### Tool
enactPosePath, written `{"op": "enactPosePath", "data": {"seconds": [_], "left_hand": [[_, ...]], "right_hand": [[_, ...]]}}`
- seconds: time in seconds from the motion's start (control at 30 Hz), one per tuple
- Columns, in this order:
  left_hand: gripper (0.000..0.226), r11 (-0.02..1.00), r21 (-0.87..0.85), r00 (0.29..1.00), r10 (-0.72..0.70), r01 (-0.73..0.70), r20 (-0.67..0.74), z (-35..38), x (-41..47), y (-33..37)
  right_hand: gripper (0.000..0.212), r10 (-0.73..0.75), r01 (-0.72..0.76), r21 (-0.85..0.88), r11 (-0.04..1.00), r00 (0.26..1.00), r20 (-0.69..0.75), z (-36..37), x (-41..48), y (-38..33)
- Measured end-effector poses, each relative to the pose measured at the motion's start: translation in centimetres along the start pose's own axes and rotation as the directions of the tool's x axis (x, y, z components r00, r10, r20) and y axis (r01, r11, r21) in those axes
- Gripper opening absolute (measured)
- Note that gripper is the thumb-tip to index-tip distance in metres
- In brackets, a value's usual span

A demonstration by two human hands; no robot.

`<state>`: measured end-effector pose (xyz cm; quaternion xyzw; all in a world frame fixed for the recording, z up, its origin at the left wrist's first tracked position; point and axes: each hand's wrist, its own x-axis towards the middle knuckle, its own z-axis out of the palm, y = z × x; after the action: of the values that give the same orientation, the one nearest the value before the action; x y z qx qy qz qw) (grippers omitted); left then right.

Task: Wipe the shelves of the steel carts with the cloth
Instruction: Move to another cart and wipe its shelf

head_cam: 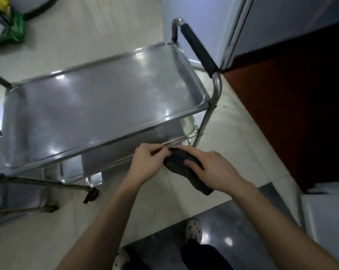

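Person stands at the near right corner of the steel cart. Dark cloth is held off the shelf, just in front of the near rim, between both hands. Right hand is curled around the cloth body, thumb on top, carrying its weight. Left hand pinches the cloth's far end with its fingertips, likely folding or bunching it into a pad before wiping. Top shelf is bare and glossy, lower shelf partly visible beneath. Black-padded handle sits at the far right. Wiping looks not yet begun on this cart.
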<state>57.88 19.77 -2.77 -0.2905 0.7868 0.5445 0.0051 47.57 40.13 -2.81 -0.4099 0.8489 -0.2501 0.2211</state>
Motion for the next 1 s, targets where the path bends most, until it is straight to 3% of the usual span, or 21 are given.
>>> {"op": "enactPosePath", "data": {"seconds": [0.1, 0.17, 0.33, 0.47, 0.57, 0.67, 0.73, 0.83, 1.0], "left_hand": [[0.019, 0.982, -0.120, 0.985, -0.131, 0.144, 0.109, 5.3, 3.1, 4.8], [0.022, 0.969, -0.160, 0.964, -0.148, 0.186, 0.222, 8.5, 5.2, 8.0], [0.043, 0.997, 0.072, 0.986, -0.050, 0.039, 0.158, 14.9, 12.1, 14.3], [0.071, 0.988, 0.151, 0.965, -0.058, 0.020, 0.255, 19.3, 19.1, 19.9], [0.051, 0.983, 0.179, 0.956, -0.021, -0.033, 0.292, 23.2, 25.8, 23.0], [0.043, 0.990, 0.141, 0.971, -0.057, 0.025, 0.230, 25.8, 32.9, 26.3], [0.043, 0.996, -0.005, 0.972, -0.083, 0.086, 0.221, 26.7, 37.0, 28.6], [0.035, 0.985, -0.125, 0.981, -0.098, 0.120, 0.168, 26.2, 42.0, 31.9], [0.018, 0.929, -0.369, 0.992, -0.076, 0.034, -0.100, 21.6, 49.7, 34.6]], "right_hand": [[0.034, 0.059, -0.061, -0.080, 0.995, 0.998, -0.026, -5.4, -0.8, 5.1], [0.026, 0.096, -0.100, -0.137, 0.985, 0.995, -0.035, -8.8, -0.9, 8.0], [0.023, 0.146, -0.157, -0.182, 0.971, 0.986, -0.076, -17.1, 0.6, 14.5], [0.029, 0.172, -0.199, -0.229, 0.953, 0.976, -0.132, -23.4, 3.7, 20.7], [0.033, 0.188, -0.216, -0.261, 0.941, 0.974, -0.130, -27.7, 7.5, 25.3], [0.033, 0.274, -0.297, -0.246, 0.923, 0.954, -0.122, -32.2, 12.2, 29.6], [0.023, 0.302, -0.316, -0.208, 0.926, 0.948, -0.097, -35.0, 15.4, 31.9], [0.016, 0.242, -0.252, -0.160, 0.954, 0.967, -0.076, -39.0, 20.8, 33.9], [0.022, 0.080, -0.084, -0.092, 0.992, 0.996, -0.051, -44.2, 32.1, 35.0]]}}
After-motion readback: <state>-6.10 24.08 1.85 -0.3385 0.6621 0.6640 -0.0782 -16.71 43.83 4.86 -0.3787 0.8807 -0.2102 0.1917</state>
